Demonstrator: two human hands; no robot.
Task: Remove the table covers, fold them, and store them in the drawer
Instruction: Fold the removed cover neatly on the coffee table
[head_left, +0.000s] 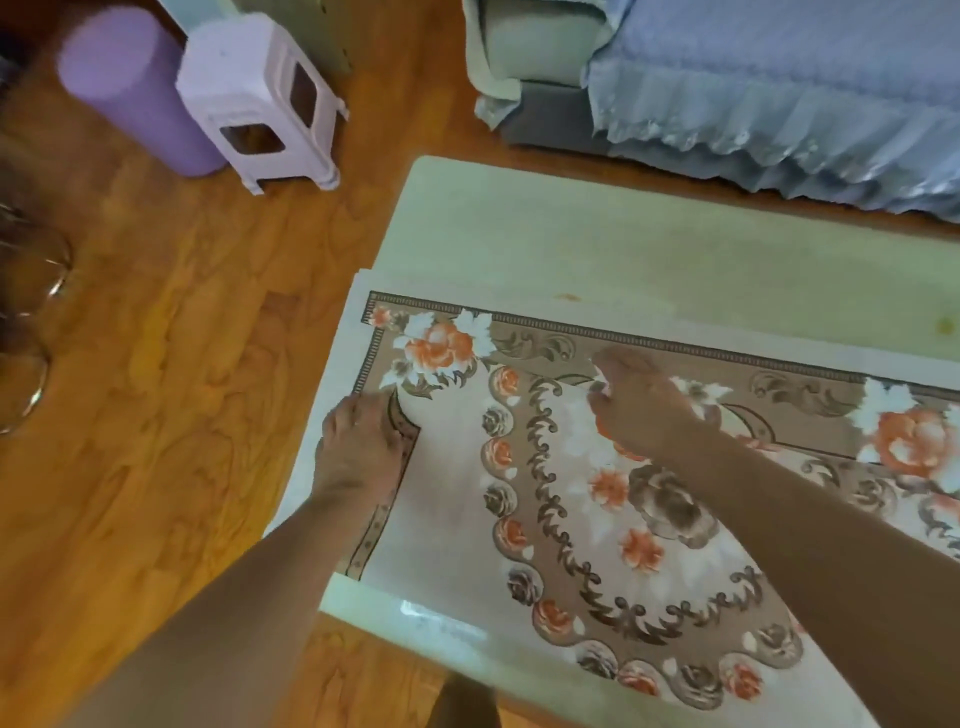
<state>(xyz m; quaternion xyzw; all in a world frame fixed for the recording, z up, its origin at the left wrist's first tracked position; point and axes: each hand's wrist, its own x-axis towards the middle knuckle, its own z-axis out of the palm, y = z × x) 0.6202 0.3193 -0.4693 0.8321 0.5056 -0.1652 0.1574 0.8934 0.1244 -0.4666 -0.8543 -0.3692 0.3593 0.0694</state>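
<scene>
Pale green table (597, 244) on wood floor (171, 364); flowery cover (597, 519) lies flat on table, w/ far strip bare.

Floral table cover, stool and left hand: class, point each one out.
floral table cover (618, 525), head view, patterned centre.
stool (260, 78), head view, its seat top.
left hand (358, 447), head view, back of hand.

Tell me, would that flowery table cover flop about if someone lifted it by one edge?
Probably yes. The floral table cover lies flat and thin along the pale table, with layered edges at its far left corner, so it likely bends and drapes easily. Its surface looks smooth, so it may slide. The left hand and right hand both rest on it.
</scene>
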